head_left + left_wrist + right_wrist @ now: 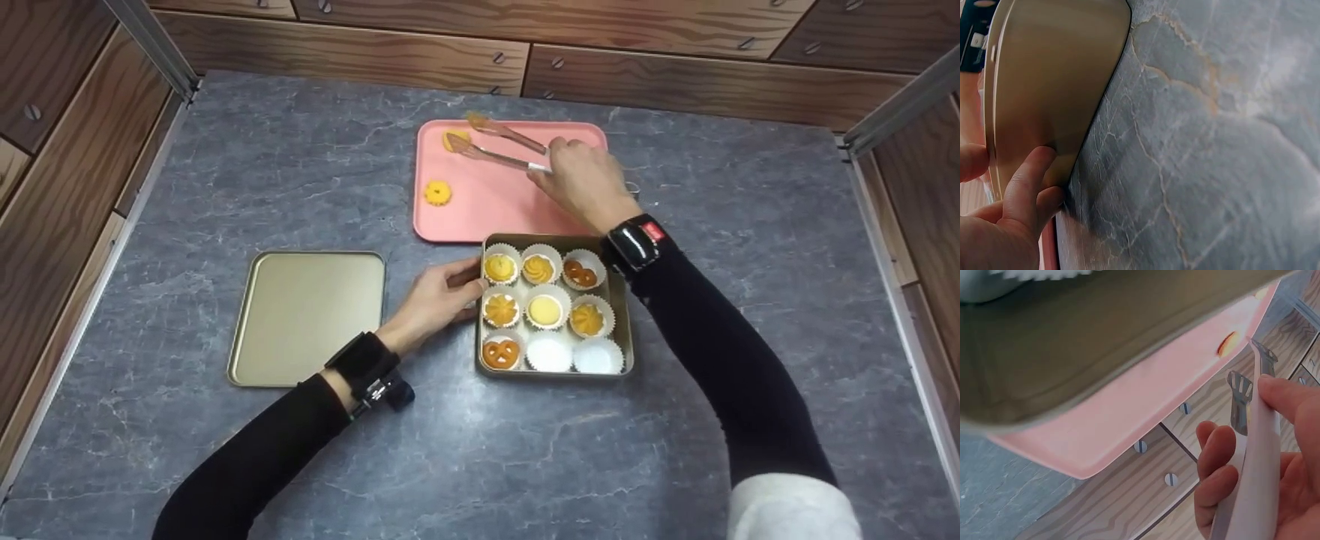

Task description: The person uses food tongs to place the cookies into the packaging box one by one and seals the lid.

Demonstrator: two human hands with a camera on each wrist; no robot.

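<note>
My right hand (589, 180) grips a pair of metal tongs (1255, 489) with pale handles over the pink tray (517, 202). The two tong arms stand apart, one tip over a yellow cookie (462, 138) near the tray's far left corner. Another yellow flower-shaped cookie (438, 193) lies by the tray's left edge. Against the left side of the gold square tin (630, 330), my left hand (431, 304) presses its fingers, thumb at the rim. Paper cups fill the tin in rows; most hold cookies, including a pretzel-shaped cookie (501, 353). Two front cups (550, 352) hold none.
To the left of the tin, a gold square lid (311, 315) lies flat on the grey marbled table (420, 465). The tin stands right at the tray's front edge. Wood-patterned panels (360, 52) border the table at the back and both sides.
</note>
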